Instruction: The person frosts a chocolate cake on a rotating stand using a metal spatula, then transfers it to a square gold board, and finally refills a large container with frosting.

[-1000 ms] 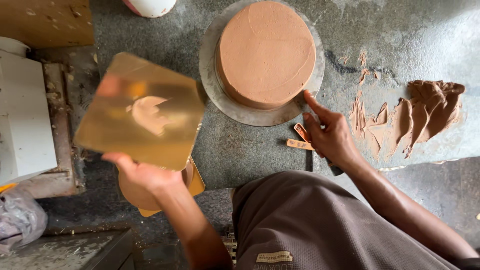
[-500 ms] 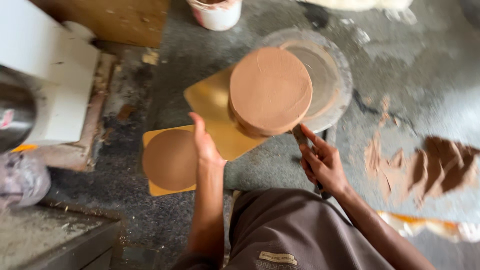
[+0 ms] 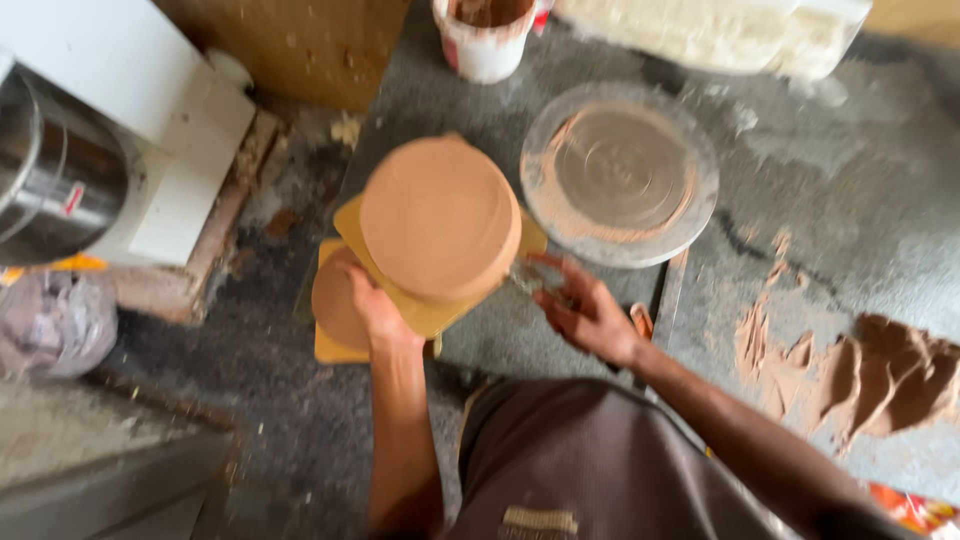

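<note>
Left hand (image 3: 375,312), partly hidden, grips the gold board (image 3: 430,312) under the cake (image 3: 440,217); blurred right hand (image 3: 585,315) spread open.

Motion blur smears the right hand (image 3: 585,312) so its fingers and any thin tool in them cannot be told, the round brown cake (image 3: 440,217) hides most of its gold board (image 3: 432,312), and the white tub (image 3: 487,35) is cut off by the top edge.
</note>
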